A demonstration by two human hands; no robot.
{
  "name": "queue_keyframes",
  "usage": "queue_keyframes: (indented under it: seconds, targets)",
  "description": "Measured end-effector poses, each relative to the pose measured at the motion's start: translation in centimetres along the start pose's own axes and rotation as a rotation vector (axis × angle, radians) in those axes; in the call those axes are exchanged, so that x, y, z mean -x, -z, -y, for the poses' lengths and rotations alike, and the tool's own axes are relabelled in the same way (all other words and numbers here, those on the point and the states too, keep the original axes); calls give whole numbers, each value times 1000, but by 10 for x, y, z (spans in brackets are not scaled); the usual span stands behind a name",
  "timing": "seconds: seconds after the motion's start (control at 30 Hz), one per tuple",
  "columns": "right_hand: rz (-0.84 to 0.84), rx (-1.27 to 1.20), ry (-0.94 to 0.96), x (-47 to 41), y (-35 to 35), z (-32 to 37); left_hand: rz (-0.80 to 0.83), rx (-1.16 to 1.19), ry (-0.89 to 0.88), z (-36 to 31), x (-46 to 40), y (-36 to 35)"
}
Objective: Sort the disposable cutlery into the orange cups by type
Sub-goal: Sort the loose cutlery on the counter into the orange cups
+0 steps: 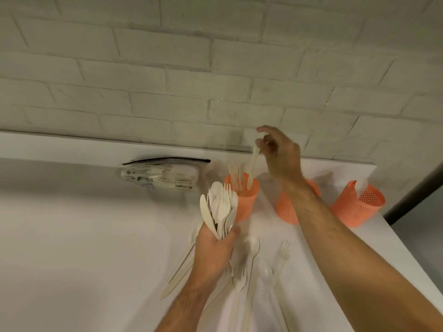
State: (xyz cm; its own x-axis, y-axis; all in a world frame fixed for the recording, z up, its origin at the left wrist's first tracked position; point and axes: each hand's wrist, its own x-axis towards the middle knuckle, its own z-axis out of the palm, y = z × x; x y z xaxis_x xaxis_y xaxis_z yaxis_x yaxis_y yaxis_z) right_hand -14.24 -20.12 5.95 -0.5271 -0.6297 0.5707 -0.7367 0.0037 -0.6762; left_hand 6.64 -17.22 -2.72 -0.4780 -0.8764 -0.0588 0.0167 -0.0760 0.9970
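Note:
Three orange mesh cups stand in a row on the white counter: the left cup (247,202) holds several pale knives, the middle cup (287,209) sits partly behind my right forearm, the right cup (357,204) stands near the counter's end. My right hand (280,152) pinches the handle of a pale knife (253,164) whose lower end reaches into the left cup. My left hand (215,250) grips a mixed bundle of spoons, forks and knives (220,207) upright, just left of the left cup. Loose cutlery (254,267) lies on the counter below.
A clear zip bag with printed warning text (163,176) lies against the back ledge, left of the cups. A white brick wall (215,80) rises behind. The counter's right edge (407,255) runs just past the right cup.

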Motion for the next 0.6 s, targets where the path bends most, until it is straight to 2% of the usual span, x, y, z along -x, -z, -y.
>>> queue_keyframes:
  seconds: [0.13, 0.2, 0.27, 0.33, 0.4, 0.43, 0.5, 0.6]
  targets:
    - [240, 139, -131, 13, -18, -21, -11, -14, 2, 0, -1, -3]
    - [237, 145, -120, 20, -13, -12, -29, -52, 2, 1, -2, -4]
    - [275, 21, -84, 28, -3, 12, -46, -98, -3, 1, -4, -6]
    - [503, -111, -33, 40, 4, 39, -60, -124, -7, 1, -4, -9]
    - [752, -69, 78, 49, 4, 51, -55, -136, -23, 0, -4, -13]
    - [819, -31, 115, 53, 3, 51, -44, -141, -32, -1, -4, -15]
    - [818, -26, 109, 54, 2, 50, -22, -131, -42, -2, -3, -18]
    - [779, -273, -15, 50, 9, 53, -11, -44, -9, -2, -1, -20]
